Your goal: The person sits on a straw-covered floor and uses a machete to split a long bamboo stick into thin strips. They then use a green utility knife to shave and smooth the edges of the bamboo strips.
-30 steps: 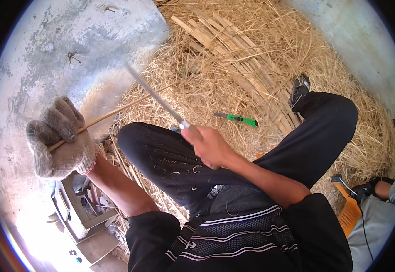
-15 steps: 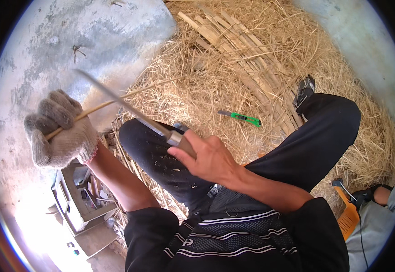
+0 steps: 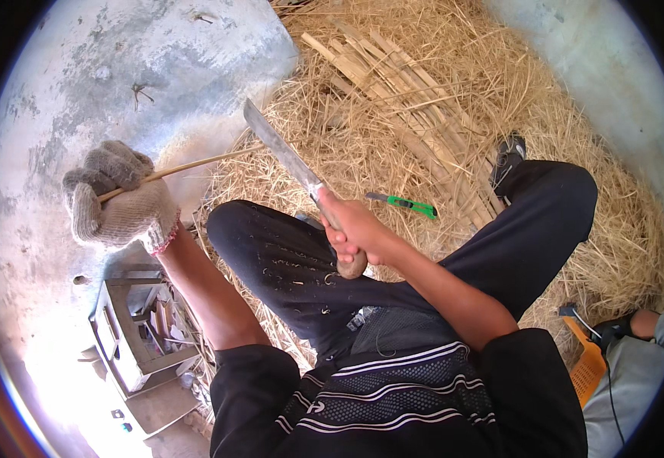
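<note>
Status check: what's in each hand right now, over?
Left hand, gloved, shut on thin bamboo strip. Right hand shut on long knife, blade raised. Green cutter lies on straw nearby.

- The near end of the thin bamboo strip (image 3: 183,166) was buried inside the gloved left hand (image 3: 118,202), so how far it reached could not be told.
- The right hand (image 3: 358,233) covered most of the wooden handle of the long knife (image 3: 286,156); only its rounded butt showed below the fingers.
- The far ends of the bamboo slats (image 3: 400,99) sank under loose straw (image 3: 454,61).
- Small items inside the wooden box (image 3: 130,336) were washed out by glare and too small to name.
- Another person (image 3: 637,359) at the right rim was cut off; only a sleeve and part of an orange tool (image 3: 587,362) showed.
</note>
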Demonstrator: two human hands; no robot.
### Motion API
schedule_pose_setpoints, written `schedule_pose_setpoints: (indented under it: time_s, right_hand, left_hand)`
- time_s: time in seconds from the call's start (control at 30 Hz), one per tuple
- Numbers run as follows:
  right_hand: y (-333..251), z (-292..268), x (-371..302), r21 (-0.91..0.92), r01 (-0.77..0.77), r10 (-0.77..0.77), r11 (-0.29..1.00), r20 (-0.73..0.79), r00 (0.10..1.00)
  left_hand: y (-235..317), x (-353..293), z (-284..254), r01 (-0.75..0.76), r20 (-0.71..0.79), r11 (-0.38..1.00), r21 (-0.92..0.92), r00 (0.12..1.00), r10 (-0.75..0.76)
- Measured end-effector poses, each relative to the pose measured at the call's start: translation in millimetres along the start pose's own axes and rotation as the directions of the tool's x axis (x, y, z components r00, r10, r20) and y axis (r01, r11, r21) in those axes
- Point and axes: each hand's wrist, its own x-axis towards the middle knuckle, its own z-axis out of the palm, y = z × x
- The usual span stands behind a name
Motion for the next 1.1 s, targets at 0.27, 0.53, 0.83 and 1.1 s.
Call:
schedule_pose_setpoints:
  time_s: [0.27,0.53,0.83,1.1]
  right_hand:
    - [23,21,-3,-0.424,0.167,-0.248,0.890,-0.144,0.958]
    - [-33,10,-28,-0.318,0.345,-0.385,0.883,-0.073,0.920]
    - [105,-18,27,-0.418,-0.249,0.170,0.874,-0.219,0.961]
    - [-1,-4,-3,-0.152,0.183,-0.213,0.971,-0.217,0.953]
  left_hand:
    - [-12,10,6,-0.079,-0.079,0.966,0.247,0.992,0.102]
    - [-15,9,6,-0.058,-0.116,0.991,0.124,0.991,0.072]
    - [-9,17,8,-0.100,-0.244,0.947,0.305,0.953,0.179]
    - [-12,10,22,-0.007,-0.469,0.905,0.425,0.853,0.227]
